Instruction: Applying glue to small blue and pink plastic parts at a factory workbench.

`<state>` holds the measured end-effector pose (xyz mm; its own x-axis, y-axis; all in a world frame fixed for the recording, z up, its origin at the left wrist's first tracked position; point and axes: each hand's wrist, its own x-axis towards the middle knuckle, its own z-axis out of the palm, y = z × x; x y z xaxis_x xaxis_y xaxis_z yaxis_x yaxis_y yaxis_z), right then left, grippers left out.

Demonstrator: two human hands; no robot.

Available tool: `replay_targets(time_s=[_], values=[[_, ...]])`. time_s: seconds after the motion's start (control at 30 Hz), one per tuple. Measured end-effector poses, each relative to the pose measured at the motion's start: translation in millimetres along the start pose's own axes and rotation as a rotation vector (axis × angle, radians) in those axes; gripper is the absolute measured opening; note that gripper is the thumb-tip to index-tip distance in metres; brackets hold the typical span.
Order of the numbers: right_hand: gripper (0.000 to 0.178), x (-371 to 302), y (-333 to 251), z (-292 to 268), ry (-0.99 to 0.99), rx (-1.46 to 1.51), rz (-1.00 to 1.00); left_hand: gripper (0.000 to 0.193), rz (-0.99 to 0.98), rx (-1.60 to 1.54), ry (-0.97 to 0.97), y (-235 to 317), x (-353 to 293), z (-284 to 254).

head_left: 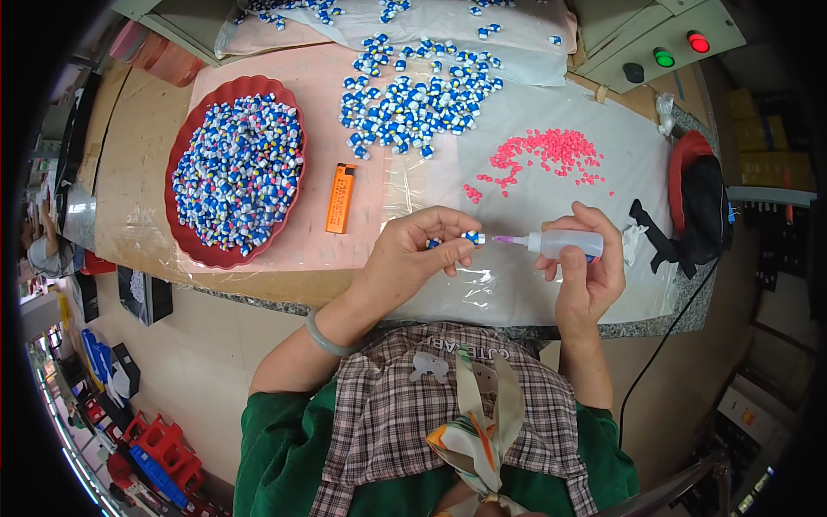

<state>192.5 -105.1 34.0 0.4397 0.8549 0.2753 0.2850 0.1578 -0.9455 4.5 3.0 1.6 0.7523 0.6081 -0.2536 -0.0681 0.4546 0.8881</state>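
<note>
Between the thumb and fingers of my left hand is a small blue-and-white figurine piece; another bit of blue and white shows near my palm. My right hand grips a translucent squeeze bottle lying sideways, its pinkish nozzle aimed left. The nozzle tip is very close to the held piece; whether they touch I cannot tell. Beyond my hands, many like pieces are spread on the sheet, and small pink pieces lie scattered at right.
A red scalloped tray heaped with blue-and-white pieces stands at left. An orange lighter lies beside it. At far right are a black-and-red pouch and a dark cable. A metal control box with lit buttons stands at the back right.
</note>
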Motion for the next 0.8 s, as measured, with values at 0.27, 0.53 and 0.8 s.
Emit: replay_targets(time_s=[0.27,0.53,0.8], values=[[0.041,-2.3,-3.4,-4.1,-0.056,-0.203,-0.14,0.024,0.12,0.232,0.045,-8.1,-3.7,1.4],[0.041,-5.6,-1.3,-5.8,-0.082,-0.313,-0.205,0.024,0.117,0.337,0.053,-4.3,-5.0,1.8],[0.041,-6.7,-3.0,-3.0,-0.086,-0.344,-0.185,0.023,0.124,0.385,0.064,-3.3,-5.6,2.7]])
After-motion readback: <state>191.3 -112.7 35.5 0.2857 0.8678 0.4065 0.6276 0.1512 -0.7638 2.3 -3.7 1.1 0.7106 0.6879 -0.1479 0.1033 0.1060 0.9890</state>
